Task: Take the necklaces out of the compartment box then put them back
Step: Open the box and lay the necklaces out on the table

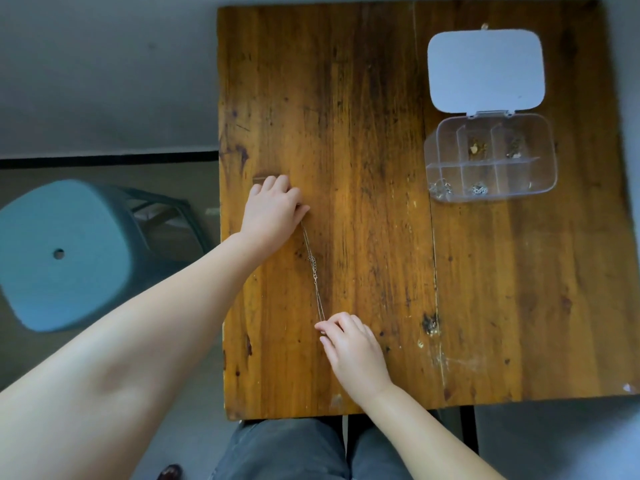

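Note:
A thin silver necklace [313, 271] lies stretched in a straight line on the wooden table [381, 168]. My left hand [273, 209] pinches its far end, fingers closed on the chain. My right hand [349, 344] pinches its near end between thumb and fingertips. The clear compartment box [550, 174] stands open at the right, its white lid [485, 69] folded back. Small gold pieces [475, 147] lie in two back compartments and silver chains [479, 189] in two front ones. Other compartments look empty.
A teal plastic stool [62, 254] stands on the floor left of the table. My legs in grey trousers [294, 452] are under the table's near edge. Bare wood lies between the necklace and the box.

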Demonstrator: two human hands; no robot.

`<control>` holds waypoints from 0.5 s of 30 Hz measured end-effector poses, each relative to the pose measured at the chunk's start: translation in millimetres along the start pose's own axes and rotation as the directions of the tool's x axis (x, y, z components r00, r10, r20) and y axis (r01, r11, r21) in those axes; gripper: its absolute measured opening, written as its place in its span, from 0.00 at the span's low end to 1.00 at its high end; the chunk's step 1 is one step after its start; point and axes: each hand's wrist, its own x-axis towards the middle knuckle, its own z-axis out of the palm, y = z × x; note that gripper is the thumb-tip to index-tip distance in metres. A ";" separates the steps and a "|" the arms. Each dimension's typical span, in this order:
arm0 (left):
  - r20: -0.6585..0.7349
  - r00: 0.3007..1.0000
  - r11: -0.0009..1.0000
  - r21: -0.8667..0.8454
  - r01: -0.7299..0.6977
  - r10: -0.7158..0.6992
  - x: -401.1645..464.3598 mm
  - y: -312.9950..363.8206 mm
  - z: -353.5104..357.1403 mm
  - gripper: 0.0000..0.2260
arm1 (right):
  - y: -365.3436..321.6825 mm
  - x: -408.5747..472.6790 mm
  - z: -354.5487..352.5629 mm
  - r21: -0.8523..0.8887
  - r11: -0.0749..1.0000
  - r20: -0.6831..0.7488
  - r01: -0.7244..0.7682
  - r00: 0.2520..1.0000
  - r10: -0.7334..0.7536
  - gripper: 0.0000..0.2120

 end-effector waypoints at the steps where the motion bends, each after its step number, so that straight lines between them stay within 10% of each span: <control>1: 0.004 1.000 1.000 0.004 0.001 -0.001 -0.7 -1.4 1.5 0.11 | 0.4 -0.5 0.7 -0.020 1.000 -0.002 0.015 1.000 -0.015 0.08; 7: 0.018 1.000 1.000 0.019 0.011 -0.011 3.3 1.7 -0.7 0.11 | 5.2 11.2 -26.5 0.032 0.998 -0.017 0.045 0.999 -0.045 0.12; 15: -0.019 0.975 0.945 -0.242 -0.219 0.221 25.8 115.1 -16.8 0.23 | 102.4 123.8 -213.9 0.064 0.977 -0.411 -0.202 0.887 0.210 0.13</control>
